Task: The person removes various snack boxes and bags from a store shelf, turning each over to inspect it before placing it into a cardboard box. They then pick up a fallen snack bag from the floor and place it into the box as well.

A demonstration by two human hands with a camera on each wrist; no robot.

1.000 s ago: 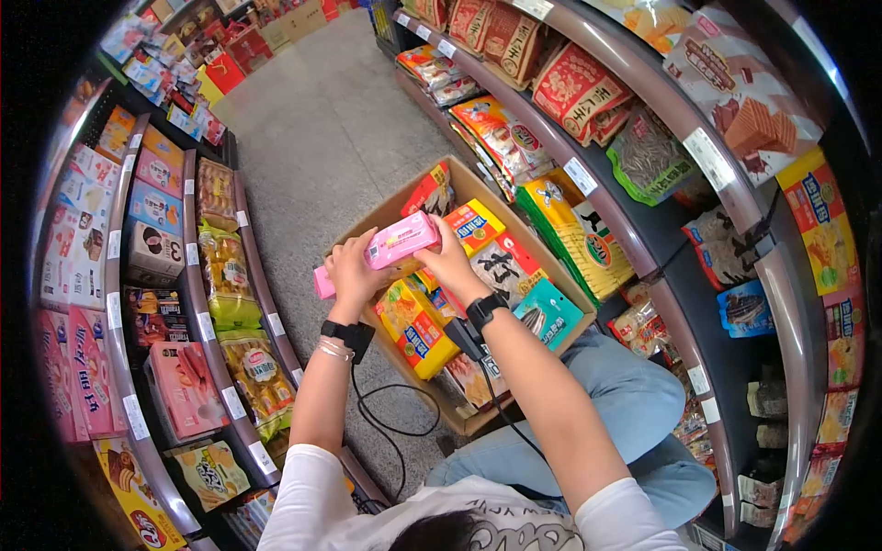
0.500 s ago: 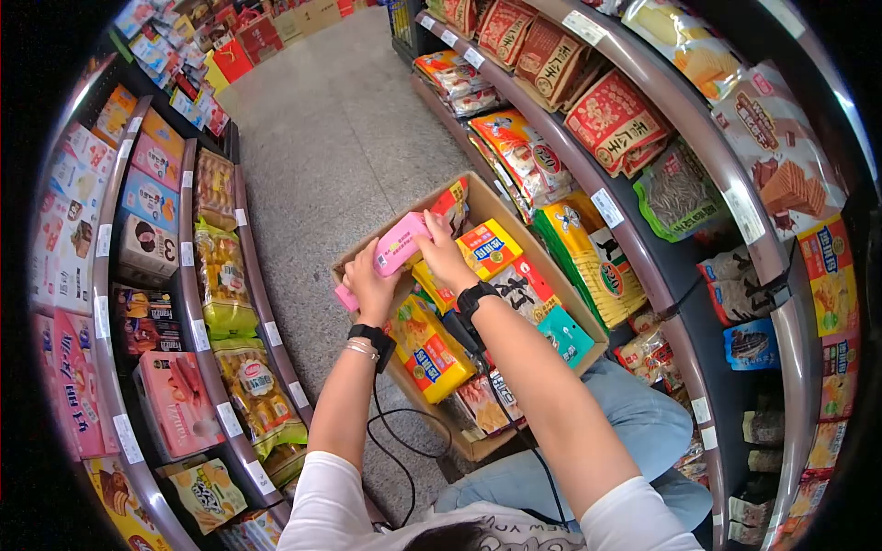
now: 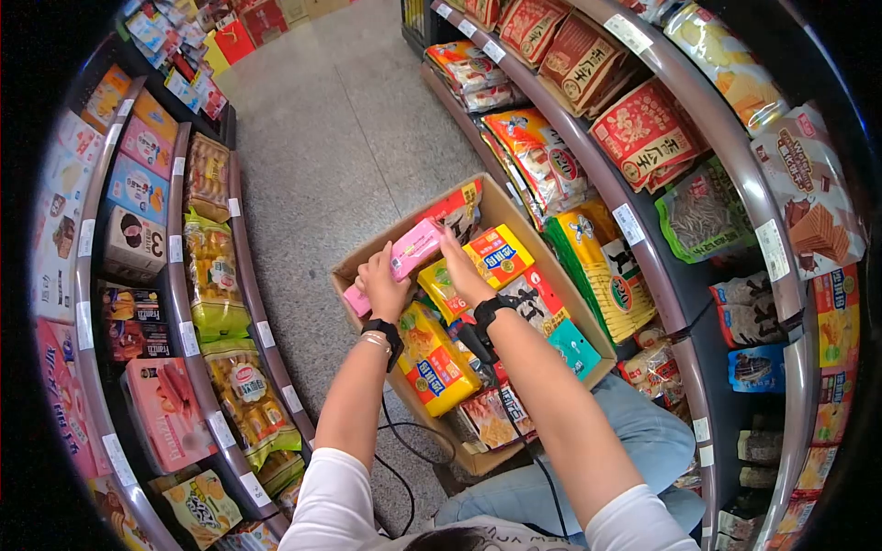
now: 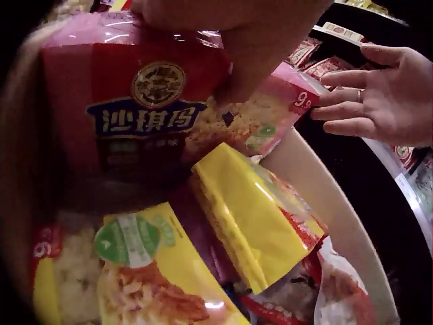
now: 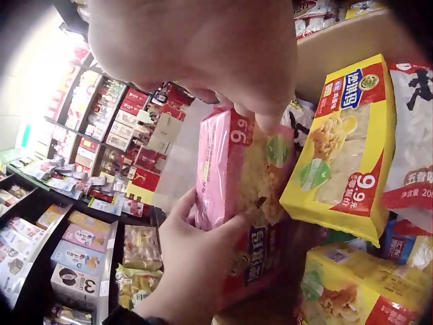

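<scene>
A long pink package (image 3: 416,246) is held over the upper left part of an open cardboard box (image 3: 401,219). The left hand (image 3: 381,286) grips it, fingers and thumb around its sides; the right wrist view shows this hand (image 5: 196,261) on the pink package (image 5: 220,169). At the package's far right end is the right hand (image 3: 467,275), its fingers nearly straight. The left wrist view shows the right hand (image 4: 382,98) flat, fingertips at the end of the pink package (image 4: 145,88). Yellow packages (image 3: 432,358) lie below in the box.
The box also holds a teal bag (image 3: 571,349) and several other packs. Shelves of snacks stand close on the left (image 3: 175,230) and right (image 3: 629,225). Grey floor (image 3: 312,138) stretches ahead between them. Black cables (image 3: 413,450) hang by the box, near the person's bent legs.
The right hand's fingers have straightened and shifted from over the package to its right end. The left hand keeps its hold on the package. The head view has shifted a little.
</scene>
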